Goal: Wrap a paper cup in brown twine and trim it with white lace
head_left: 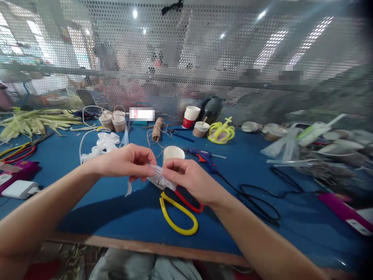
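The thin white strip (157,170) spans the gap between the left grip (135,161) and the right grip (190,179), above the bench (116,217); each grip is pinched down on it, thumb to fingers. A pale tail, apparently of the same strip, hangs below the left grip. It looks sheer and limp, so it should weigh almost nothing, fold easily, perhaps slip and crease; it is best pinched near the edges, close to the worked part.

Counted around the grips: one pair of scissors (183,232) directly beneath, partly hidden by the right grip; one cream cup (174,153) just beyond both; one glue gun (204,157) beyond the right grip; one twine spool (157,129) farther off; one yellow crown-shaped frame (221,134) past the glue gun; two handled pots (119,121) well beyond the left grip.
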Tool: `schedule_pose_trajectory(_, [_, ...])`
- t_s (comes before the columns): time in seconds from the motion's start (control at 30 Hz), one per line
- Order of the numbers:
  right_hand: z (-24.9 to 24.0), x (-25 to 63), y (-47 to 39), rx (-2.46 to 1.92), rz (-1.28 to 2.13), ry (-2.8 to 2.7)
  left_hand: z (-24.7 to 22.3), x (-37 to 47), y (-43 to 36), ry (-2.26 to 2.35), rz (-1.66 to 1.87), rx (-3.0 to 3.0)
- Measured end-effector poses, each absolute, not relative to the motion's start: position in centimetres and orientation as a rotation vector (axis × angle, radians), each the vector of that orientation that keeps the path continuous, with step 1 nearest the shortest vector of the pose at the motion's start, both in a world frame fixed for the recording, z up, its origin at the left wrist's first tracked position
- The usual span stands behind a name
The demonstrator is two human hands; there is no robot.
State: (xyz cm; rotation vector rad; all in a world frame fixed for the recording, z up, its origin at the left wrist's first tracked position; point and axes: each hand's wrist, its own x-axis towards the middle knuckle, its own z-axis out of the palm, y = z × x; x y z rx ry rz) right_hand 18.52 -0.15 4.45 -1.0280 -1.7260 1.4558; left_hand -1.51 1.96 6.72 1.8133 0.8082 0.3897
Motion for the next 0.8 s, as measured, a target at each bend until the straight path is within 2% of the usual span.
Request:
schedule_pose_trajectory(0.3, [4.1, 22.0, -0.9, -1.361, 1.314, -2.044, 3.6, -3.3, 2.9, 0.932, 0.123, 1.977])
schedule_pose_trajectory(0.4, [5.0, 23.2, -1.2, -1.331, 1.325, -2.168, 2.7, -2.1, 2.3, 1.016, 0.215, 2.296])
schedule_pose_trajectory(0.47, [5.8, 24.1, -1.2, -1.205, 1.382, -2.130, 1.8, -0.4, 1.4, 0.833, 0.374, 2.499])
schedule_pose_trajectory(0.57, [6.7, 25.2, -1.3, -1.025, 1.368, -1.963, 0.0, 2.9, 0.2, 0.409, 0.294, 2.704])
schedule_pose_trajectory(0.8, [8.0, 27.1, -2.8, -1.020, 1.147, -1.640, -2.8, 8.0, 0.1, 0.675, 0.195, 2.878])
